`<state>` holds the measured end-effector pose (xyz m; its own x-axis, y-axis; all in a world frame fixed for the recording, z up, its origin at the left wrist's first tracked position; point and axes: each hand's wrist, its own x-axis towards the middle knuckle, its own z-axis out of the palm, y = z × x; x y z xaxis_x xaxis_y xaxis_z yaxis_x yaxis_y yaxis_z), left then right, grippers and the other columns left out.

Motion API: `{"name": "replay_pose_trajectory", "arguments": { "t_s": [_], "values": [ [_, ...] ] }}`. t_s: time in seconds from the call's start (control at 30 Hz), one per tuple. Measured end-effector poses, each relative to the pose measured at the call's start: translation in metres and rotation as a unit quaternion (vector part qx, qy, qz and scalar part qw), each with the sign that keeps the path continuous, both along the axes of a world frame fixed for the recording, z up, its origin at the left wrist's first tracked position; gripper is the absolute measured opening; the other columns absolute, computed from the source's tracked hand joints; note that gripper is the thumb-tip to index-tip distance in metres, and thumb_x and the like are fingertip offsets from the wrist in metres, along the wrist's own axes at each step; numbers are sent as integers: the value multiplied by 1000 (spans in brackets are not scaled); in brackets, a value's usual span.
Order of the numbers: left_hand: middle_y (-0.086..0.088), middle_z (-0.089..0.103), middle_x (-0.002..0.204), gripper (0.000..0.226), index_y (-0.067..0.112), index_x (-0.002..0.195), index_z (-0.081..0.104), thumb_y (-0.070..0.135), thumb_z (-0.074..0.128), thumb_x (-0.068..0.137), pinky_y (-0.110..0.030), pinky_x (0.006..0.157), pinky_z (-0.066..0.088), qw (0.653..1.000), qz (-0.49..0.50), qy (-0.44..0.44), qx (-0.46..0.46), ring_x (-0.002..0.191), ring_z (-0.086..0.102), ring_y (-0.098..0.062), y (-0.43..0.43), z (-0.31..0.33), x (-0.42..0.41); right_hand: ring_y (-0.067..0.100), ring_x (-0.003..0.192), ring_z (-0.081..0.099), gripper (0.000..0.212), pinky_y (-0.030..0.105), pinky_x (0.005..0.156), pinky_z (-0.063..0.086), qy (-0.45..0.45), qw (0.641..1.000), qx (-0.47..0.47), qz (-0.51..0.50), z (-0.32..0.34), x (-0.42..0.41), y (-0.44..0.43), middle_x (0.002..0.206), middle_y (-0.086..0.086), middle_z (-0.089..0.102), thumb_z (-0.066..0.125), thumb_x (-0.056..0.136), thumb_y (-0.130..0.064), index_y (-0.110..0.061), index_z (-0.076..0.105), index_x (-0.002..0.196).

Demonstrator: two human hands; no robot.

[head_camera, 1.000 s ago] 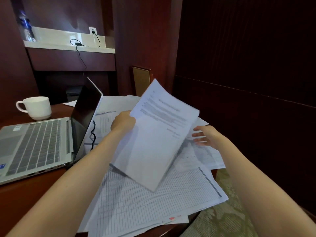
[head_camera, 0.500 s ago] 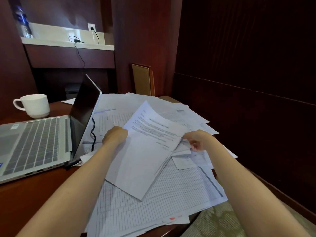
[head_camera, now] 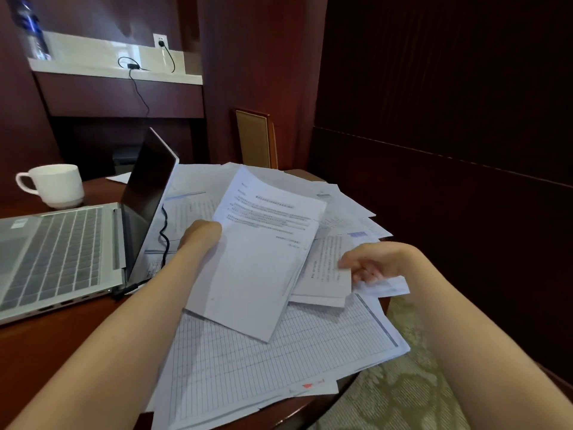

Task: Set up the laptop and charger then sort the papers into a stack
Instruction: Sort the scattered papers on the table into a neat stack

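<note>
A thin sheaf of printed sheets (head_camera: 263, 252) is held above the table's middle, pinched at its left edge by the left hand (head_camera: 201, 235), fingers closed on it. A smaller text page (head_camera: 325, 268) lying on the loose papers (head_camera: 279, 352) near the table's right edge is nipped at its right margin by the right hand (head_camera: 375, 262). The sheets are judged light, limp and slippery (easily fanned or creased), so edges are best gripped. The laptop (head_camera: 62, 249) stands open at the left edge, its cable (head_camera: 164, 231) attached.
</note>
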<state>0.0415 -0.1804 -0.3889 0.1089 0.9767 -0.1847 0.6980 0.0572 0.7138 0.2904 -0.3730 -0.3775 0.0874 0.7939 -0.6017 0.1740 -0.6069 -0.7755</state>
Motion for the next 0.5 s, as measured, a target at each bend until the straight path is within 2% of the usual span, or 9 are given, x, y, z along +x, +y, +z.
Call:
{"name": "replay_pose_trajectory", "arguments": {
  "t_s": [0.07, 0.17, 0.27, 0.37, 0.43, 0.5],
  "values": [
    [-9, 44, 65, 26, 6, 64, 40, 9, 38, 90, -24, 49, 27, 1000, -9, 4, 2, 55, 40, -21, -1, 0, 1, 10, 47, 56, 18, 15, 40, 40, -28, 997, 46, -62, -8, 1, 5, 78, 9, 69, 58, 92, -24, -7, 65, 91],
    [-8, 47, 67, 18, 5, 73, 46, 9, 39, 89, -24, 50, 28, 999, -30, -12, 7, 57, 42, -21, -3, 1, 4, 11, 52, 40, 14, 14, 38, 33, -68, 986, 93, -123, -21, 9, 17, 70, 6, 64, 60, 91, -16, -7, 58, 80],
    [-6, 48, 68, 18, 8, 70, 46, 6, 38, 87, -24, 50, 28, 997, -68, -24, 28, 59, 43, -21, -7, 0, 4, 10, 48, 31, 18, 16, 41, 33, -100, 985, 60, -130, -19, 19, 13, 63, 2, 44, 62, 89, -13, -11, 47, 79],
    [-7, 49, 71, 23, 10, 66, 45, 3, 38, 87, -25, 52, 28, 994, -94, -19, 42, 62, 44, -23, -9, 3, 5, 7, 36, 26, 22, 12, 36, 29, -139, 980, 16, -144, -10, 35, -8, 48, -3, 39, 57, 93, -9, -10, 46, 74],
    [-8, 52, 76, 22, 9, 69, 49, 3, 39, 88, -26, 54, 32, 991, -124, -26, 40, 66, 48, -23, -12, 6, 9, 8, 37, 28, 9, 14, 37, 33, -148, 981, -5, -125, -6, 43, -22, 52, -2, 41, 54, 93, -8, -9, 49, 86],
    [-6, 54, 74, 22, 9, 72, 53, 4, 42, 90, -24, 55, 35, 983, -175, -38, 37, 67, 50, -20, -21, 9, 17, 8, 41, 32, 3, 17, 39, 39, -210, 973, -32, -92, -7, 48, -31, 54, -2, 44, 52, 95, -12, -10, 50, 96]
  ]
}}
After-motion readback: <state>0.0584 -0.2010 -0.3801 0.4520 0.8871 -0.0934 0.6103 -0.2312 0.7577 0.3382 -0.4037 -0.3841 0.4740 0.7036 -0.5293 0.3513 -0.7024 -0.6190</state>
